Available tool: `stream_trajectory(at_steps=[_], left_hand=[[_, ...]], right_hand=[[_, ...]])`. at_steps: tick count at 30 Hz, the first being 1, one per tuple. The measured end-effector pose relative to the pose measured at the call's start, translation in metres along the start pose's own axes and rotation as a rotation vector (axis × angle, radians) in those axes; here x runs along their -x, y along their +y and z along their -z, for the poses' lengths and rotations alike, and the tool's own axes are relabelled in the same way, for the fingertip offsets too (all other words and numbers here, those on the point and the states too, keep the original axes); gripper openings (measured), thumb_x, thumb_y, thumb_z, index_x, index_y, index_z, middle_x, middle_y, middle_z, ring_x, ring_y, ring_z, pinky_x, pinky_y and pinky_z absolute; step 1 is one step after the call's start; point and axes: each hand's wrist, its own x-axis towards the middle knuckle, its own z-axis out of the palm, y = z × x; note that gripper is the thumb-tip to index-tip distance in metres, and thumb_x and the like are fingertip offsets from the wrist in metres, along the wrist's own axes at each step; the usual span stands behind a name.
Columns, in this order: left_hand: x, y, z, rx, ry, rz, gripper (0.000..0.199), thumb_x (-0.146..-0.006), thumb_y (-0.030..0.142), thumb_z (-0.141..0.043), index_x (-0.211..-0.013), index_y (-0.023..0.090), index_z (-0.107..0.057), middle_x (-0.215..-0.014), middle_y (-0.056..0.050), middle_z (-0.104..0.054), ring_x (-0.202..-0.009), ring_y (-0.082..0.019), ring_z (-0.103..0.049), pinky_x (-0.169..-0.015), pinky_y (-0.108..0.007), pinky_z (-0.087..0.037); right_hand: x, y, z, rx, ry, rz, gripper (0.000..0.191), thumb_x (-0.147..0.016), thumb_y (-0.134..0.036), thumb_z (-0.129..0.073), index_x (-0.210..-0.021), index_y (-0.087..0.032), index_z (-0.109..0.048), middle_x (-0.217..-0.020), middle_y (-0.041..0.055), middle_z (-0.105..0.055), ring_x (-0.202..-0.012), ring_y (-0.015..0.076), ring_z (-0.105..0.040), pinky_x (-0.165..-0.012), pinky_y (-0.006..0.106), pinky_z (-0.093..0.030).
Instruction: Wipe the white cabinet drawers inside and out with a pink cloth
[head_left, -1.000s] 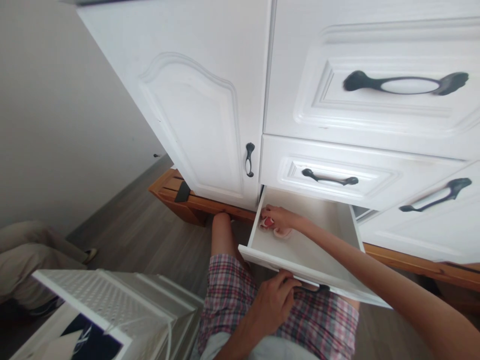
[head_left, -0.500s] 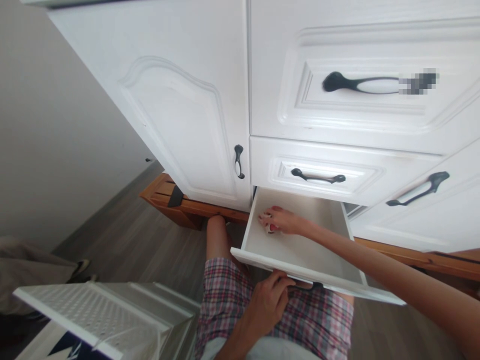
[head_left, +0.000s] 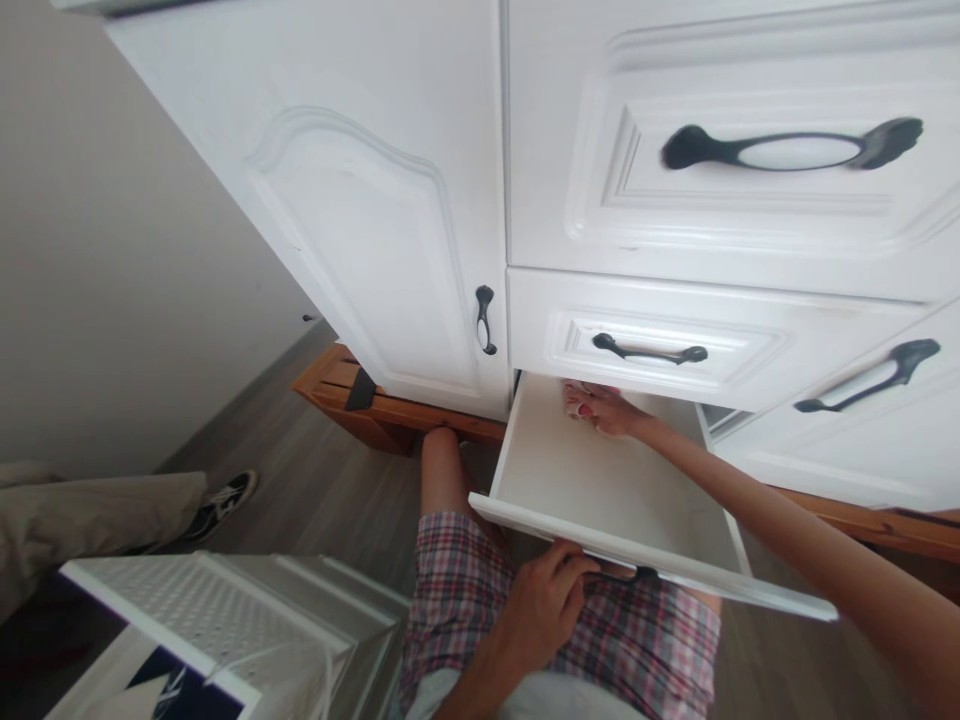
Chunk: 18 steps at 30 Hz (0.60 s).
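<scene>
A white drawer (head_left: 600, 490) is pulled out of the lower part of a white cabinet. My right hand (head_left: 611, 412) is inside it, toward the back, pressing a red-and-white patterned cloth (head_left: 577, 399) against the drawer bottom. Part of the cloth is hidden under the fingers. My left hand (head_left: 546, 600) is at the drawer's front, its fingers closed around the dark handle (head_left: 637, 576). Only the handle's right end shows clearly.
Above the open drawer is a shut drawer with a dark handle (head_left: 649, 352). A cabinet door (head_left: 360, 240) stands at left, over a wooden base (head_left: 390, 418). A white perforated panel (head_left: 217, 610) is at lower left, near another person's shoe (head_left: 221, 505).
My right hand has slid the cloth from the drawer's left side toward the back. My left hand stays at the handle. The other person's leg and shoe have come further into view.
</scene>
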Motion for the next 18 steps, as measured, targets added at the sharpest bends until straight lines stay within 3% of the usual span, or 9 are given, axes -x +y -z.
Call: stream_trajectory(at_steps=[3, 6, 9, 11, 14, 18], left_hand=[[0.001, -0.002, -0.001, -0.012, -0.007, 0.01, 0.046, -0.102, 0.006, -0.055, -0.137, 0.033, -0.069, -0.134, -0.003, -0.071, -0.117, -0.021, -0.074, -0.107, -0.038, -0.062], [0.001, -0.004, -0.002, -0.011, -0.008, 0.006, 0.045, -0.101, 0.006, -0.055, -0.136, 0.031, -0.07, -0.133, -0.003, -0.071, -0.117, -0.022, -0.074, -0.107, -0.038, -0.062], [0.001, -0.004, -0.002, 0.009, -0.005, -0.005, 0.044, -0.102, 0.006, -0.054, -0.135, 0.031, -0.07, -0.132, -0.004, -0.071, -0.117, -0.021, -0.074, -0.107, -0.036, -0.062], [0.0, -0.003, -0.002, 0.021, 0.002, -0.01, 0.044, -0.102, 0.007, -0.053, -0.135, 0.03, -0.071, -0.132, -0.003, -0.071, -0.117, -0.02, -0.074, -0.107, -0.036, -0.062], [-0.001, -0.002, -0.001, 0.025, 0.006, -0.015, 0.042, -0.103, 0.008, -0.053, -0.135, 0.03, -0.07, -0.132, -0.003, -0.071, -0.118, -0.021, -0.073, -0.109, -0.036, -0.061], [-0.002, -0.001, -0.001, 0.014, -0.002, -0.008, 0.042, -0.104, 0.009, -0.053, -0.135, 0.03, -0.071, -0.131, -0.003, -0.071, -0.117, -0.02, -0.073, -0.109, -0.035, -0.061]], right_hand=[[0.014, 0.002, -0.012, 0.12, -0.199, 0.129, 0.067, -0.076, -0.013, -0.07, -0.143, -0.023, -0.068, -0.16, 0.0136, -0.058, -0.156, 0.0342, -0.044, -0.135, 0.053, -0.026], [0.039, -0.001, -0.025, 0.158, -0.388, 0.193, 0.064, -0.082, -0.021, -0.071, -0.146, -0.023, -0.067, -0.159, 0.015, -0.057, -0.152, 0.0338, -0.049, -0.132, 0.05, -0.034], [0.064, -0.005, -0.039, 0.072, -0.531, 0.211, 0.075, -0.083, -0.03, -0.077, -0.156, -0.026, -0.059, -0.156, 0.0145, -0.058, -0.143, 0.0318, -0.057, -0.125, 0.046, -0.043], [0.076, -0.008, -0.048, -0.011, -0.631, 0.256, 0.073, -0.084, -0.03, -0.077, -0.154, -0.026, -0.06, -0.152, 0.0133, -0.059, -0.139, 0.0299, -0.059, -0.123, 0.044, -0.045], [0.085, -0.015, -0.058, -0.08, -0.698, 0.31, 0.069, -0.08, -0.025, -0.078, -0.147, -0.027, -0.066, -0.15, 0.0106, -0.062, -0.138, 0.0291, -0.059, -0.121, 0.042, -0.045], [0.086, -0.022, -0.053, -0.051, -0.665, 0.303, 0.07, -0.076, -0.018, -0.075, -0.145, -0.027, -0.068, -0.148, 0.0088, -0.066, -0.135, 0.0294, -0.062, -0.119, 0.042, -0.047]])
